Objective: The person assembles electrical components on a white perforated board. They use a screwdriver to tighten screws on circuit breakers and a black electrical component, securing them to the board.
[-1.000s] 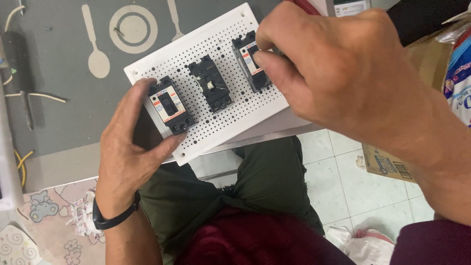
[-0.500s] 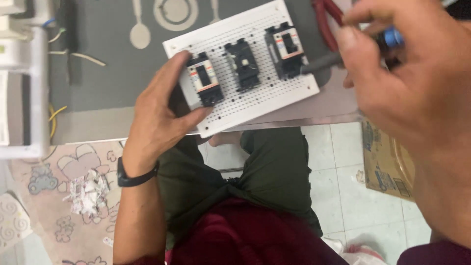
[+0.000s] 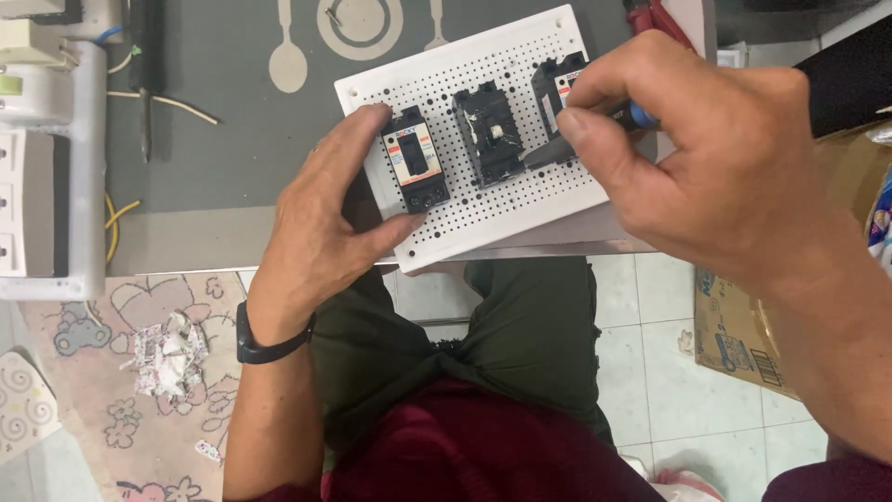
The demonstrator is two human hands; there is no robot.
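A white perforated board (image 3: 483, 209) lies tilted on the table edge, carrying three black circuit breakers. My left hand (image 3: 321, 232) grips the board's left side, thumb and fingers around the left breaker (image 3: 415, 160). My right hand (image 3: 706, 158) holds a screwdriver with a blue handle (image 3: 641, 115); its dark shaft (image 3: 548, 153) points down-left between the middle breaker (image 3: 488, 133) and the right breaker (image 3: 555, 88), which my fingers partly hide. A black wristband sits on my left wrist.
A grey placemat (image 3: 214, 121) with cutlery prints covers the table. White plastic trunking and switch boxes (image 3: 46, 158) with loose wires stand at the left. Red-handled pliers (image 3: 655, 19) lie at the top. A cardboard box (image 3: 743, 325) sits on the tiled floor at the right.
The view shifted so the board sits more central. My right hand moved left and down, bringing the screwdriver shaft closer between the middle and right breakers. My left hand keeps its grip.
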